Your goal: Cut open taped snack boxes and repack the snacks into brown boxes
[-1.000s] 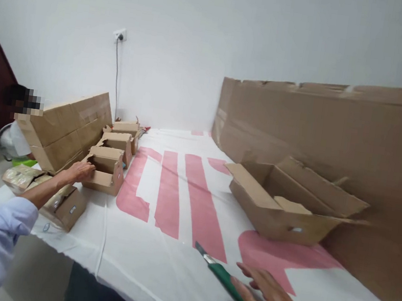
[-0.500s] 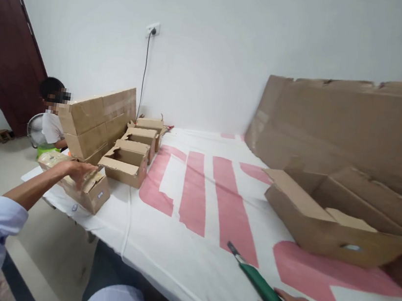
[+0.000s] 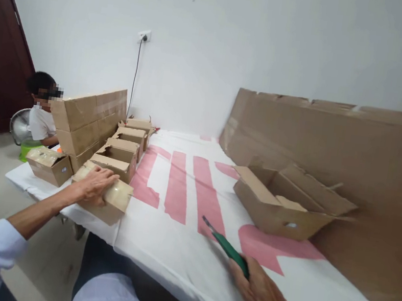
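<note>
My left hand (image 3: 98, 186) grips a taped small cardboard box (image 3: 115, 201) from above, its fingers bent over the top, at the table's front left edge. Clear tape shines on the box's upper face. My right hand (image 3: 260, 289) is wrapped round the green handle of a utility knife (image 3: 227, 247). The blade points forward and left, above the pink-patterned white cloth. Just left of the gripped box stands another taped box (image 3: 50, 166), its top flap slightly raised.
Behind the left hand stand several open small boxes (image 3: 119, 154) and a stacked wall of closed boxes (image 3: 95, 112). An open larger carton (image 3: 286, 206) is on the right, before a big cardboard sheet (image 3: 317, 141). A person (image 3: 42, 119) sits beyond the table.
My left hand has moved right and nearer, and now grips a taped box separate from the one at far left. The view has turned right. My right hand keeps the knife.
</note>
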